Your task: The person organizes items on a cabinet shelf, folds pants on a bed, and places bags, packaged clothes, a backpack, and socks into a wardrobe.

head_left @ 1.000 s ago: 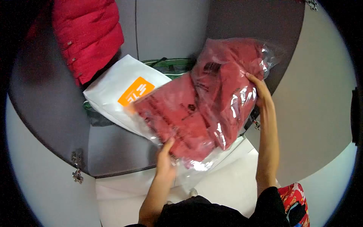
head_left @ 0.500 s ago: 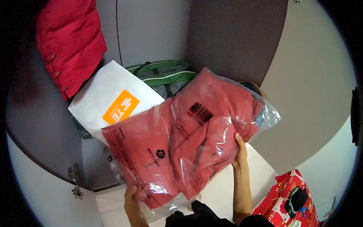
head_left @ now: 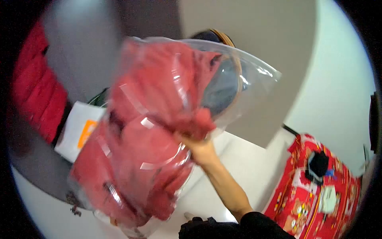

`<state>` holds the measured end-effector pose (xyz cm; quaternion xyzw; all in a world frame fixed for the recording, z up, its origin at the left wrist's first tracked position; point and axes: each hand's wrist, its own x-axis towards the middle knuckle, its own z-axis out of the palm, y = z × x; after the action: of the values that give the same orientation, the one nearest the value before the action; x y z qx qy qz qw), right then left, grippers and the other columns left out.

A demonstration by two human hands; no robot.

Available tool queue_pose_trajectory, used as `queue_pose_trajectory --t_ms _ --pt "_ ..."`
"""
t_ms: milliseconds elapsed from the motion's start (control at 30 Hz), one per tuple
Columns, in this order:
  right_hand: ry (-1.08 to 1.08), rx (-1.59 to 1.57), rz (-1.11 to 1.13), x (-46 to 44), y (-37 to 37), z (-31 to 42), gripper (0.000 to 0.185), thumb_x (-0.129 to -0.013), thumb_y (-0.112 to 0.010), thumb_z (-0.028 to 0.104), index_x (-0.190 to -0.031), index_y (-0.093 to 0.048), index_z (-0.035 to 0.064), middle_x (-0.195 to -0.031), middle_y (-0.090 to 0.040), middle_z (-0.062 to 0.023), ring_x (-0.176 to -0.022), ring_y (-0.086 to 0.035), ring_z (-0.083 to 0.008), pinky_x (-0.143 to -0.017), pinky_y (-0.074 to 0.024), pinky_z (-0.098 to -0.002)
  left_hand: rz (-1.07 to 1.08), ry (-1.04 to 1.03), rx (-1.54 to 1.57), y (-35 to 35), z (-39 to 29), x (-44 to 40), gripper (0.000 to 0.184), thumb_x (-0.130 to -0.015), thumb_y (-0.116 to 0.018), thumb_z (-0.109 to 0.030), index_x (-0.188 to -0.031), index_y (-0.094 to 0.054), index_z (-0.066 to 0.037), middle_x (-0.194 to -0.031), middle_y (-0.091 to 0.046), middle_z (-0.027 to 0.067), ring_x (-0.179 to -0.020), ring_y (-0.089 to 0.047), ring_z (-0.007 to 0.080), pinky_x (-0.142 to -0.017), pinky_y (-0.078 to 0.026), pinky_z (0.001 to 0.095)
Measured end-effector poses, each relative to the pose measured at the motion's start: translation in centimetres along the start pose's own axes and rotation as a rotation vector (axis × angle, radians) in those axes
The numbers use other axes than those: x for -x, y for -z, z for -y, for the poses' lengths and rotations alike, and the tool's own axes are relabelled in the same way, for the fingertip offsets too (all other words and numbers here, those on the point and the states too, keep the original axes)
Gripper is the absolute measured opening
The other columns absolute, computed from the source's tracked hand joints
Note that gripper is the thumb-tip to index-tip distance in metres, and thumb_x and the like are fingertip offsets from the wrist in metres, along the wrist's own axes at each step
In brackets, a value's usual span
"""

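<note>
A large clear plastic bag (head_left: pixel 254 71) with red folded clothing (head_left: pixel 147 91) inside fills the middle of the head view, tilted and slightly blurred. My right hand (head_left: pixel 199 149) grips its right-hand edge, with the fingers partly hidden by the plastic and cloth. The bag's loose, clear end spreads to the upper right, and something blue-grey shows through it. My left hand is almost wholly hidden behind the bag's lower left end; only a small skin-coloured patch shows there, and its fingers cannot be made out.
Left of the bag are a white packet (head_left: pixel 71 131) with an orange label and a hanging red quilted garment (head_left: pixel 38 87). Behind the bag's top is a dark round item with a tan rim (head_left: pixel 223 36). A red patterned cover (head_left: pixel 296 217) at right bears a black item (head_left: pixel 319 162).
The view has swung right. The bag has turned and come closer, its printed side no longer facing me. My left hand has gone mostly out of sight behind it; my right hand still grips it.
</note>
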<state>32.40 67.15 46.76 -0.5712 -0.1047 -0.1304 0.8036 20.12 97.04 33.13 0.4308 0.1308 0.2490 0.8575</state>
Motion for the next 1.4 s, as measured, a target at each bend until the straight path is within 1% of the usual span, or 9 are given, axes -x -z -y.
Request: queue_pose_trajectory --t_ms 200,800,867,1067,1133,1233,1300,1367,1400 --pt "0.014 0.143 0.131 18.1 15.7 4.3 0.034 -0.082 -0.068 0.012 -0.113 -0.061 0.0017 -0.111 -0.064 -0.0088 -0.101 -0.059 -0.02 -0.089 -0.0469 -0.034 0.317 0.218 -0.188 -9.5 8.9 8.1 0.063 -0.071 -0.066 -0.014 -0.13 -0.047 -0.001 -0.125 -0.054 0.015 -0.117 -0.052 0.0308 -0.101 -0.04 0.0441" --pt "0.616 -0.364 -1.706 79.0 52.0 10.2 0.031 -0.084 -0.057 0.025 -0.103 -0.063 0.0005 -0.102 -0.066 -0.0122 -0.092 -0.063 -0.026 -0.088 -0.0491 -0.0384 1.556 1.566 -0.464 -19.4 39.3 51.8 0.062 -0.071 -0.065 -0.005 -0.13 -0.045 -0.001 -0.126 -0.055 0.0151 -0.116 -0.053 0.0318 -0.098 -0.045 0.047" --pt "0.816 -0.35 -1.497 86.9 55.1 6.5 0.038 -0.087 -0.057 0.026 -0.113 -0.06 -0.001 -0.111 -0.063 -0.0143 -0.1 -0.06 -0.0273 -0.092 -0.0471 -0.039 1.634 1.773 -0.474 -17.4 44.8 57.2 0.062 -0.071 -0.065 -0.004 -0.13 -0.045 -0.001 -0.126 -0.055 0.0151 -0.116 -0.054 0.0319 -0.098 -0.046 0.0473" --pt "0.03 -0.559 -2.155 108.0 58.8 -9.7 0.041 -0.087 -0.056 0.015 -0.127 -0.051 0.007 -0.125 -0.056 -0.0102 -0.114 -0.053 -0.0319 -0.095 -0.0435 -0.0484 1.456 1.857 -0.845 -4.4 59.4 70.9 0.053 -0.081 -0.067 -0.012 -0.13 -0.046 -0.006 -0.12 -0.058 0.0123 -0.104 -0.06 0.0277 -0.089 -0.049 0.043" --pt "-0.031 -0.491 -2.189 112.0 60.3 -15.4 0.044 -0.085 -0.057 0.015 -0.127 -0.047 0.0037 -0.124 -0.056 -0.0125 -0.111 -0.054 -0.0338 -0.094 -0.0441 -0.0482 1.998 0.88 -1.435 1.9 64.1 70.7 0.05 -0.084 -0.066 -0.021 -0.128 -0.048 -0.007 -0.113 -0.061 0.0121 -0.1 -0.061 0.0274 -0.085 -0.05 0.0393" --pt "-0.361 -0.191 -2.437 112.5 60.6 -15.7 0.055 -0.081 -0.059 0.017 -0.127 -0.039 -0.0036 -0.122 -0.054 -0.0203 -0.107 -0.056 -0.0379 -0.093 -0.0444 -0.0481 2.117 0.679 -1.28 1.4 62.5 69.0 0.052 -0.086 -0.064 -0.025 -0.131 -0.045 -0.009 -0.109 -0.063 0.0118 -0.095 -0.062 0.0279 -0.081 -0.05 0.0375" --pt "-1.017 0.43 -2.709 99.8 57.7 -7.0 0.073 -0.072 -0.064 0.019 -0.128 -0.028 -0.0126 -0.125 -0.045 -0.0366 -0.113 -0.05 -0.0442 -0.097 -0.0404 -0.0474 1.851 0.969 -1.235 -0.8 60.6 66.6 0.051 -0.087 -0.064 -0.027 -0.131 -0.045 -0.011 -0.108 -0.063 0.0111 -0.093 -0.063 0.0261 -0.08 -0.05 0.0359" --pt "-0.76 1.558 -2.392 95.2 55.7 -7.4 0.076 -0.073 -0.062 0.017 -0.135 -0.027 -0.01 -0.134 -0.038 -0.0349 -0.125 -0.039 -0.0445 -0.107 -0.0297 -0.0444 1.53 1.353 -1.063 -5.3 56.2 61.9 0.054 -0.09 -0.059 -0.03 -0.132 -0.04 -0.004 -0.109 -0.06 0.0125 -0.094 -0.062 0.0255 -0.08 -0.051 0.0375" --pt "-0.607 1.444 -2.246 88.1 53.4 -4.9 0.072 -0.077 -0.059 0.012 -0.137 -0.027 -0.0091 -0.136 -0.038 -0.0313 -0.126 -0.038 -0.0422 -0.109 -0.0279 -0.0431 1.489 1.424 -0.964 -6.1 54.8 58.7 0.052 -0.091 -0.057 -0.031 -0.132 -0.04 -0.004 -0.111 -0.06 0.0133 -0.098 -0.061 0.026 -0.084 -0.05 0.0378"
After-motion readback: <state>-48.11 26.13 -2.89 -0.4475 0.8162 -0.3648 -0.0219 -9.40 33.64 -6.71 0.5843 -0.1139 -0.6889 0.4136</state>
